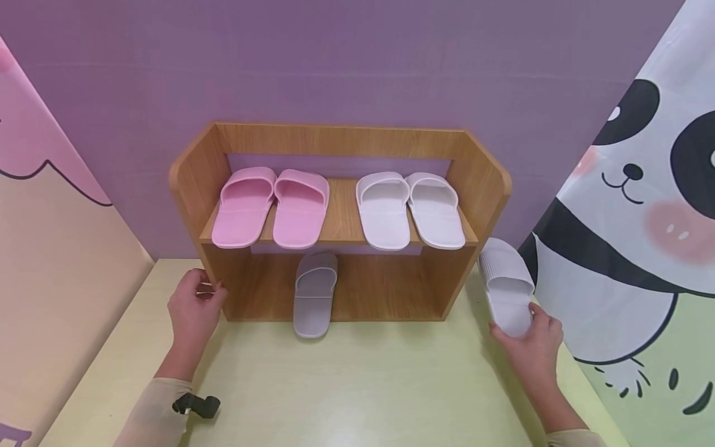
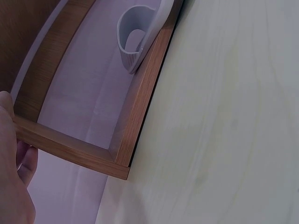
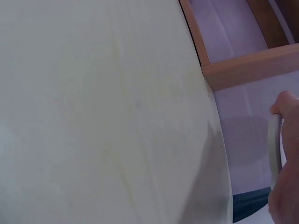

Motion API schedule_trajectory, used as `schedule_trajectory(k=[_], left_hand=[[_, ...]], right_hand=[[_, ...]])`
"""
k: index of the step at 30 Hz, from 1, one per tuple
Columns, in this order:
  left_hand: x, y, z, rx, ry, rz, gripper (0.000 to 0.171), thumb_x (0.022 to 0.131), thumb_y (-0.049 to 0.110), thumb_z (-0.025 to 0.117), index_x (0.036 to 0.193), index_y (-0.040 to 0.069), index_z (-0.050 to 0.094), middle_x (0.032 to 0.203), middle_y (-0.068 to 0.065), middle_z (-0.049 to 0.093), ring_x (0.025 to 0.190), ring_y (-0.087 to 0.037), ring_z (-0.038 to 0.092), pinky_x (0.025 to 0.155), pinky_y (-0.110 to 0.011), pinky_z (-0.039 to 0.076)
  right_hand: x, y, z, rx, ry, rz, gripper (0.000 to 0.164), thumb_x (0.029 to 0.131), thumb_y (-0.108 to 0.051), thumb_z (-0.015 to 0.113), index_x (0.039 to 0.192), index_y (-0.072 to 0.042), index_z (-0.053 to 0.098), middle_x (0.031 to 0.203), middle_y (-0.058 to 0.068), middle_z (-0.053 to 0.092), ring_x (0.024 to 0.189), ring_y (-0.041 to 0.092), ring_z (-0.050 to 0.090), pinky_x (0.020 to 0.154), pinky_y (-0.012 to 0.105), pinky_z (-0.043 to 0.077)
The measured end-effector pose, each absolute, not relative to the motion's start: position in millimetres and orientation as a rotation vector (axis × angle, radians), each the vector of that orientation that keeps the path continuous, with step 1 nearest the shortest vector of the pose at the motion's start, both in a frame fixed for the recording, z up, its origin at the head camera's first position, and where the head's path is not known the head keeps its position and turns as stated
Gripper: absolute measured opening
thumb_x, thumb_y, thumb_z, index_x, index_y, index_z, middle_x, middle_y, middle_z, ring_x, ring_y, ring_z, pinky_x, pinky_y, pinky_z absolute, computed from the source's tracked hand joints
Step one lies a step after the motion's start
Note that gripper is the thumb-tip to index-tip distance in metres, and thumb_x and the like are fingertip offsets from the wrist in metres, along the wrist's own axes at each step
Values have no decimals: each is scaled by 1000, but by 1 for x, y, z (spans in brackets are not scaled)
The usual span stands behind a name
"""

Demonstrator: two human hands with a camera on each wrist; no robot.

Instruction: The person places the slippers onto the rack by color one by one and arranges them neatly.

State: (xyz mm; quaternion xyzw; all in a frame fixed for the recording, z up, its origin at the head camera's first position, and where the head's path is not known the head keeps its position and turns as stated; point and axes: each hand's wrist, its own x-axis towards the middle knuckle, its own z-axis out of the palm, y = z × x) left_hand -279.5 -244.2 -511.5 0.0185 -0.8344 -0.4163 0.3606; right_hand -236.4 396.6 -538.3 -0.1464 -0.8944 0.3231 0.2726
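Observation:
My left hand [image 1: 195, 307] is at the left side of a wooden shoe rack [image 1: 335, 141]. In the left wrist view its thumb and fingers lie on either side of the side panel's front edge [image 2: 70, 148], pinching it. To the right of the rack, my right hand [image 1: 530, 344] grips a pale grey slipper [image 1: 508, 279] by its heel end, the ribbed strap facing away. One grey slipper [image 1: 314, 304] lies on the lower shelf, its heel jutting past the front edge. A pink pair [image 1: 242, 217] and a white pair [image 1: 385, 220] sit on the upper shelf.
The rack stands on a pale wooden table [image 1: 346, 385] against a purple backdrop [image 1: 346, 62]. A panda-print panel [image 1: 609, 323] borders the right side, close to my right hand. On the left is a pink and beige panel [image 1: 50, 267]. A black wrist camera [image 1: 197, 405] sits on my left sleeve.

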Motion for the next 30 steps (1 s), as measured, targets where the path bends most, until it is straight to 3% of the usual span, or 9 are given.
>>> schedule_trajectory(k=[5, 14, 21, 24, 27, 30], left_hand=[[-280, -244, -512, 38, -2146, -1071, 14, 93, 2, 75, 103, 3, 65, 100, -12, 71, 89, -33, 76, 72, -5, 48], [-279, -243, -511, 37, -2149, -1071, 14, 94, 2, 75, 102, 2, 65, 100, -13, 70, 90, -36, 76, 73, -1, 43], [-280, -244, -513, 31, -2139, -1069, 15, 93, 1, 76, 102, 2, 64, 99, -13, 69, 89, -35, 76, 73, -1, 43], [-280, -244, -513, 40, -2148, -1070, 15, 94, 1, 76, 103, 2, 64, 100, -13, 69, 91, -35, 75, 73, -1, 43], [-279, -243, -513, 48, -2158, -1077, 15, 95, 2, 75, 104, 2, 64, 101, -13, 69, 92, -35, 75, 74, -1, 42], [-279, -243, -512, 51, -2161, -1075, 15, 95, 2, 75, 104, 2, 64, 101, -13, 68, 93, -35, 75, 74, 0, 42]], right_hand=[[-235, 389, -536, -380, -2340, 883, 99, 78, -23, 96, 156, 10, 45, 140, 37, 44, 130, 52, 41, 96, 65, 41], [-229, 375, -530, -347, -2213, 920, 99, 75, -16, 98, 157, 3, 45, 139, 31, 45, 130, 42, 43, 93, 52, 41], [-226, 370, -529, -268, -2086, 938, 103, 72, -8, 98, 160, -5, 45, 140, 24, 43, 121, 9, 41, 91, 28, 38], [-226, 369, -531, -204, -2013, 966, 105, 69, -4, 98, 161, -6, 47, 136, 2, 46, 116, 1, 40, 91, 22, 37], [-227, 369, -532, -155, -1959, 1000, 107, 67, 0, 98, 161, -7, 48, 137, -19, 38, 112, 1, 44, 91, 22, 38], [-226, 367, -531, -135, -1929, 1033, 108, 66, 2, 98, 160, -7, 47, 138, -24, 32, 109, 4, 46, 90, 23, 37]])
